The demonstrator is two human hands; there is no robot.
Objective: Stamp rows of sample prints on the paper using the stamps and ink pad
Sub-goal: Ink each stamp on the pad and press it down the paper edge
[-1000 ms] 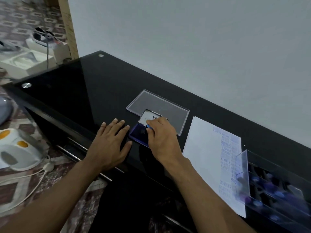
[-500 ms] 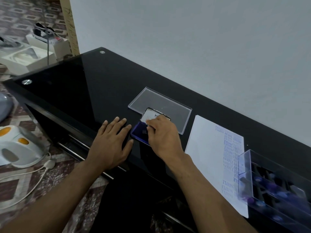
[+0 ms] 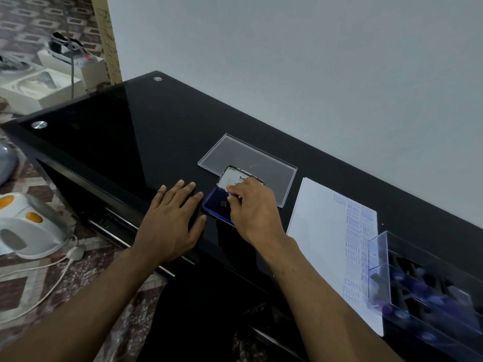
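Head view: our right hand [image 3: 254,212] is pinching a stamp [image 3: 231,198] into the ink pad [image 3: 217,209]; left hand [image 3: 172,220], lying flat at nine o'clock, isn't bracing it, risking sliding.

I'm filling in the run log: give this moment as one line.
left hand flat on black glass table | right hand pinching stamp on open blue ink pad | white paper partly stamped

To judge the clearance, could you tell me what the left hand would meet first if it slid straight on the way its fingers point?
The left hand would probably meet the clear lid first, passing just beside the ink pad.
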